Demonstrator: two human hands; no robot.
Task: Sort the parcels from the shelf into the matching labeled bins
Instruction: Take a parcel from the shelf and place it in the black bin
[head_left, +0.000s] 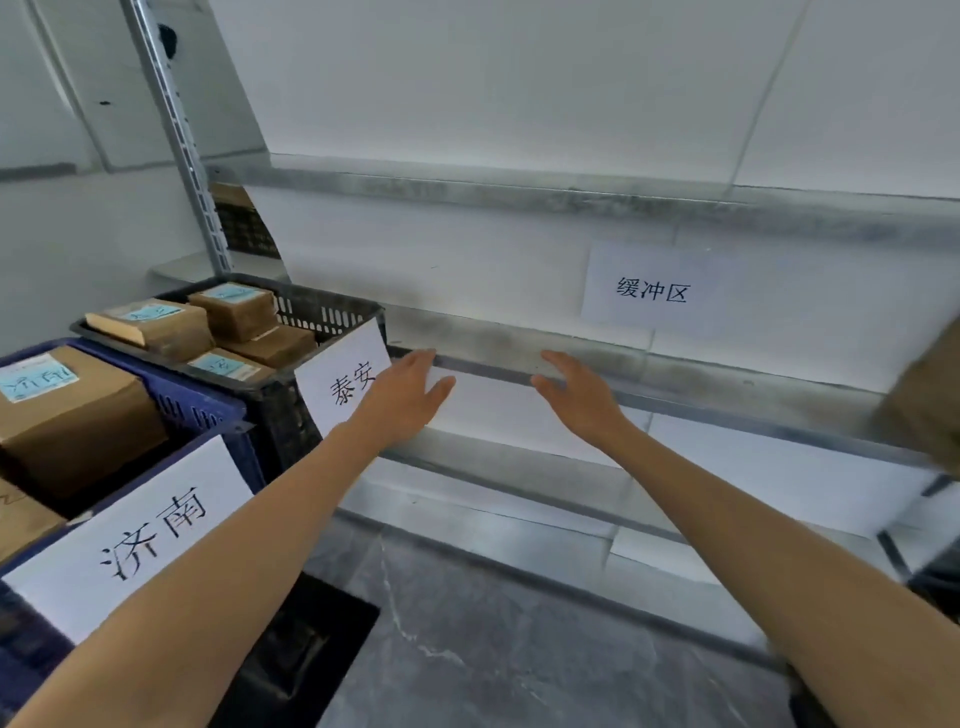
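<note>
Both my arms reach forward over the metal shelf (675, 400). My left hand (402, 397) is open with straight fingers, just in front of the shelf's front rail, holding nothing. My right hand (576, 392) is open too, palm turned inward, a little apart from the left. At the left stands a black bin (332, 312) with a paper label (340, 382), holding several brown parcels (234, 312). Nearer to me is a blue bin (197, 402) with its own label (135, 535) and a big brown parcel (67, 415). A blurred brown parcel (930, 400) lies at the shelf's right edge.
A white sign (649, 288) is stuck on the wall behind the shelf. A slotted metal upright (182, 140) rises at the left. Below the shelf lies a dark marbled floor (493, 649), and a lower rail (571, 509) runs beneath.
</note>
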